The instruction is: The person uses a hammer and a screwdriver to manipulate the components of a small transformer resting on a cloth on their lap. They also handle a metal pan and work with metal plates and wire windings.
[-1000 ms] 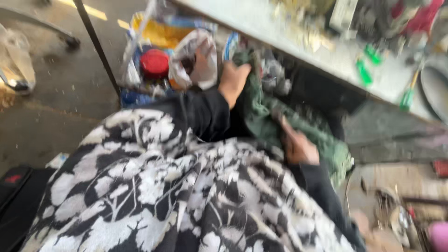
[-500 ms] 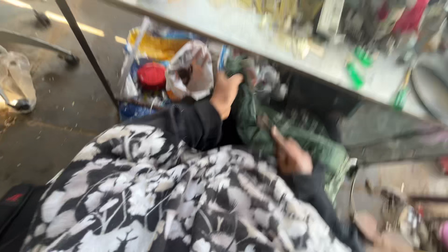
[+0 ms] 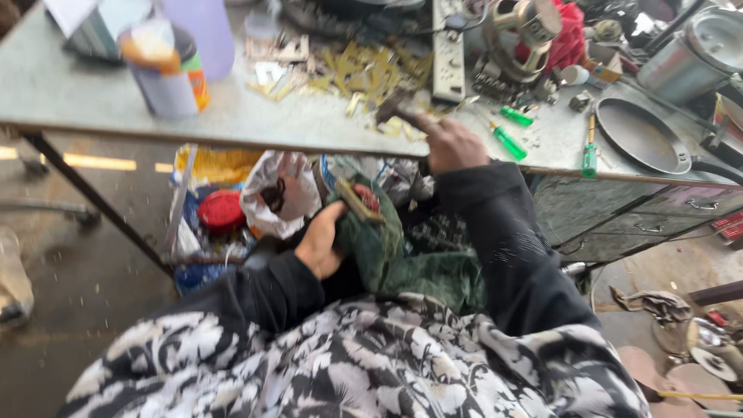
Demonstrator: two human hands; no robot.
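Left hand (image 3: 321, 244) sits below the tabletop (image 3: 232, 116) edge, fingers wrapped around a bundle of dark green cloth (image 3: 402, 259) that carries a small flat board-like piece (image 3: 357, 200) at its top. The bundle rests against the lap, just beside a white plastic bag (image 3: 279, 193) and a red lid (image 3: 220, 210) on the floor.

Right hand (image 3: 453, 143) is up on the tabletop, fingers closed on a dark blurred tool (image 3: 398, 108) — its kind cannot be told.

Handling judgement: the cloth is soft and light and will sag, so it is best gripped bunched, close under the stiff piece; that piece looks thin and may slip out if the cloth loosens.

Against the earlier frame: the right hand was then down on the green cloth — it is now raised to the tabletop. The view has tilted upward, showing the green screwdrivers (image 3: 511, 131).
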